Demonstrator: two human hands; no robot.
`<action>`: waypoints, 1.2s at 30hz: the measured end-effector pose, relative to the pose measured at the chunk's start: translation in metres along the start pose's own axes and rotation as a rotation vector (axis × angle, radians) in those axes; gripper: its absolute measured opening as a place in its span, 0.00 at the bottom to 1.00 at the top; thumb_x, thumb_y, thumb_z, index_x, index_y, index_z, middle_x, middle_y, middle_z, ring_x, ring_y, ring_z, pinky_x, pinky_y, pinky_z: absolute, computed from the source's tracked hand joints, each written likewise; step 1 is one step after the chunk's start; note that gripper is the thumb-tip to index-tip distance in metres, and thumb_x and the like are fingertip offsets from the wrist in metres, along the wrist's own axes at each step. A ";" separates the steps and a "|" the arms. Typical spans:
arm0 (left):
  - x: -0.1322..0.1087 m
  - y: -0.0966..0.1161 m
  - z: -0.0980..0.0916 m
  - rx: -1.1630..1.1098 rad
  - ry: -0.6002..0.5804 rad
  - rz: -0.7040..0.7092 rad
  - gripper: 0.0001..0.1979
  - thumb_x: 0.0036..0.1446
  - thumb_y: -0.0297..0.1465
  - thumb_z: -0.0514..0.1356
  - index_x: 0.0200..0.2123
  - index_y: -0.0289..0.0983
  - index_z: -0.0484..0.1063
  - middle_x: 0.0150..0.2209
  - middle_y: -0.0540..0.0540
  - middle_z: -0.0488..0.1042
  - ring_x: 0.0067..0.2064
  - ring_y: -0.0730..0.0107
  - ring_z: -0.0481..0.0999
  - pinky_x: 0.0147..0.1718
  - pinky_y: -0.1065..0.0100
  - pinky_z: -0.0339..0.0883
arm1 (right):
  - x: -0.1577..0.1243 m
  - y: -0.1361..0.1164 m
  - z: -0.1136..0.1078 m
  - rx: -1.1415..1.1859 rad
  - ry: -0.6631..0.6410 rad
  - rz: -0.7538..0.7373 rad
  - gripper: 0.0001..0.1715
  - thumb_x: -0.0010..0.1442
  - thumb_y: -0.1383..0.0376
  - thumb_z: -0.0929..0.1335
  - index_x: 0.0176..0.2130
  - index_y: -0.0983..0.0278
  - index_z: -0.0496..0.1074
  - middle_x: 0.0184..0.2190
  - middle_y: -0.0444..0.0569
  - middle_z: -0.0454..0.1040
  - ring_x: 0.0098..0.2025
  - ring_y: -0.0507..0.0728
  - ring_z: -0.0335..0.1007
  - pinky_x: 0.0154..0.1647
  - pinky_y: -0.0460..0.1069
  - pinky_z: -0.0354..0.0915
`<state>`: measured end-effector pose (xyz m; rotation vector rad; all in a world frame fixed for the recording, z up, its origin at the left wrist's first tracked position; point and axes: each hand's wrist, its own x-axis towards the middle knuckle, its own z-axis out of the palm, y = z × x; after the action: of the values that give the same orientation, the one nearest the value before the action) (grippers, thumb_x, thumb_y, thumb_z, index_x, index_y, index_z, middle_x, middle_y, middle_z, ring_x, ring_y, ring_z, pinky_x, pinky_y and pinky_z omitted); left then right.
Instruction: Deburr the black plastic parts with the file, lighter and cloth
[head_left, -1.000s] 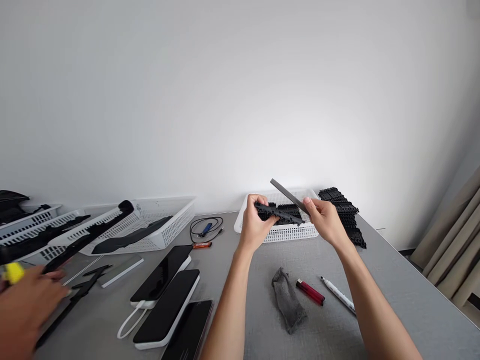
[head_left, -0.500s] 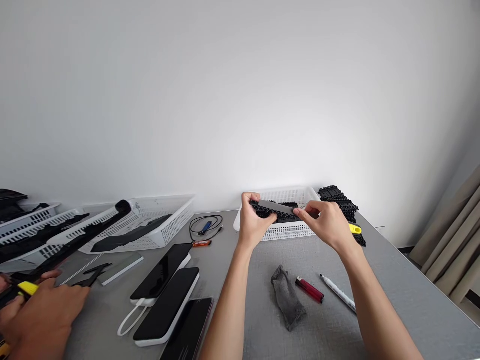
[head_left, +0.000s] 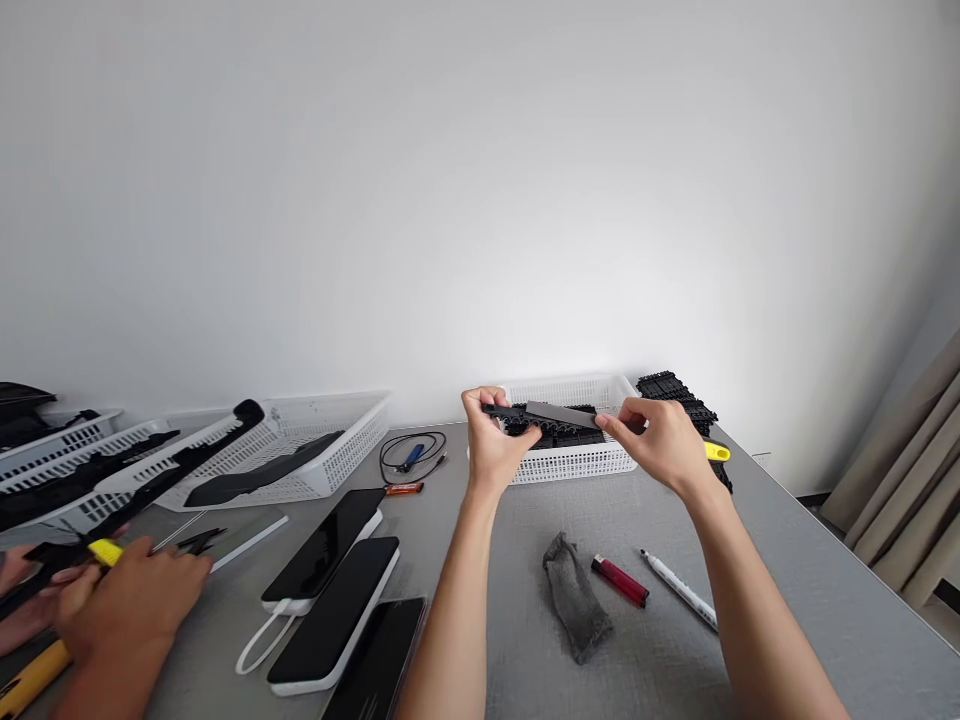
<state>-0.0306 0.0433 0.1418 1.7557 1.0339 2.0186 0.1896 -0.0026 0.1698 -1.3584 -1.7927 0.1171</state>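
Note:
My left hand (head_left: pixel 491 445) is closed, pinching a narrow black plastic piece (head_left: pixel 512 411) with a row of round shapes along its lower edge. In my right hand (head_left: pixel 660 440) is a flat grey file (head_left: pixel 562 414); its yellow handle end sticks out beyond the hand. The file's blade lies against the black piece. Both hands are above the front of a white mesh basket (head_left: pixel 577 465) that holds more black parts. A stack of black toothed parts (head_left: pixel 667 388) lies right of the basket, partly behind my right hand.
A grey cloth pouch (head_left: pixel 576 600), a red lighter (head_left: pixel 620 581) and a white marker (head_left: pixel 679 588) lie between my forearms. Phones and a power bank (head_left: pixel 334 610) are left of them, near a coiled cable (head_left: pixel 412 455). A co-worker's hand (head_left: pixel 135 610) works at the far left.
My left hand and the black piece have shifted left, while my right hand and the file moved slightly right. The co-worker's hands moved right and up with a yellow-marked tool.

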 end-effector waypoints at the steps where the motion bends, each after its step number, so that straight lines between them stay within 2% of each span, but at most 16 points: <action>1: 0.000 0.000 0.000 0.009 -0.008 -0.005 0.29 0.36 0.20 0.62 0.37 0.45 0.48 0.37 0.53 0.57 0.40 0.72 0.63 0.45 0.69 0.60 | 0.000 -0.001 0.000 0.009 0.007 0.002 0.31 0.62 0.40 0.65 0.22 0.60 0.65 0.19 0.45 0.68 0.21 0.53 0.57 0.26 0.49 0.52; 9: -0.003 0.008 0.002 -0.011 -0.013 0.035 0.29 0.36 0.20 0.62 0.36 0.45 0.48 0.37 0.52 0.57 0.41 0.71 0.63 0.44 0.69 0.61 | -0.002 -0.011 0.008 -0.016 0.023 -0.038 0.31 0.63 0.41 0.65 0.22 0.60 0.64 0.18 0.45 0.68 0.21 0.53 0.57 0.26 0.49 0.50; 17: -0.001 0.005 0.000 -0.048 -0.011 0.037 0.29 0.36 0.18 0.61 0.37 0.45 0.48 0.37 0.53 0.57 0.40 0.72 0.62 0.44 0.69 0.61 | -0.001 -0.004 -0.002 -0.038 0.053 -0.040 0.29 0.62 0.41 0.67 0.23 0.60 0.66 0.17 0.44 0.67 0.21 0.53 0.56 0.26 0.49 0.49; 21: -0.002 0.008 0.000 -0.024 -0.036 0.060 0.29 0.37 0.18 0.62 0.37 0.45 0.49 0.38 0.53 0.57 0.41 0.72 0.63 0.45 0.69 0.61 | -0.001 -0.007 0.000 0.001 0.068 -0.054 0.29 0.62 0.42 0.66 0.23 0.60 0.66 0.18 0.44 0.67 0.21 0.52 0.55 0.26 0.49 0.49; 28: -0.001 0.007 0.000 -0.030 -0.010 0.064 0.30 0.35 0.17 0.61 0.37 0.44 0.49 0.37 0.53 0.57 0.40 0.72 0.63 0.44 0.68 0.60 | 0.001 -0.002 0.003 0.014 0.016 -0.080 0.30 0.62 0.42 0.66 0.22 0.61 0.64 0.18 0.43 0.67 0.21 0.51 0.55 0.26 0.48 0.51; 36: 0.000 0.006 -0.001 -0.044 -0.019 0.074 0.30 0.36 0.18 0.61 0.37 0.45 0.48 0.37 0.53 0.57 0.40 0.72 0.62 0.45 0.68 0.60 | 0.002 -0.001 0.002 0.034 0.015 -0.095 0.30 0.62 0.43 0.67 0.22 0.61 0.64 0.19 0.43 0.67 0.22 0.51 0.55 0.27 0.48 0.51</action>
<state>-0.0298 0.0387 0.1459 1.8125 0.9245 2.0474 0.1872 -0.0004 0.1701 -1.2452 -1.8306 0.0857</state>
